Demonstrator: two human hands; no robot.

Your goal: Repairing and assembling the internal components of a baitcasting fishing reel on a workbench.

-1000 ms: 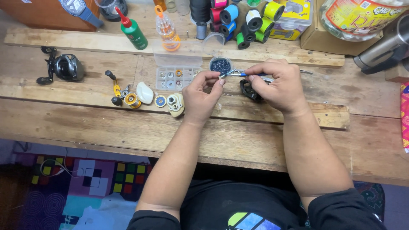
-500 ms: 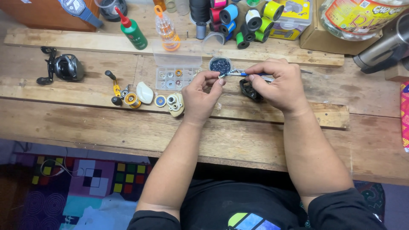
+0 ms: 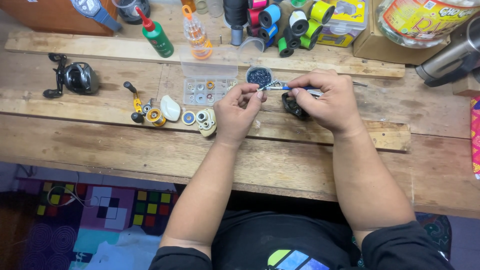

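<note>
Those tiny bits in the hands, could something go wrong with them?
Maybe. The left hand pinches something too small to make out, and the right hand works a blue-handled tool at it. It might slip out and vanish into a gap in the wooden bench. The open round tin and clear parts tray sit close; a bump could spill them.

Green bottle (image 3: 159,36) with red cap, black reel (image 3: 75,78), chequered multicolour rug (image 3: 100,210).

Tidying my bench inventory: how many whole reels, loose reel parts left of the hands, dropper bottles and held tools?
Whole black reel: 1
Loose reel parts: 5 (handle, gold spool, white cover, blue disc, cream frame)
Dropper bottles: 2 (green, clear orange)
Blue-handled tool, in right hand: 1
Total: 9
</note>
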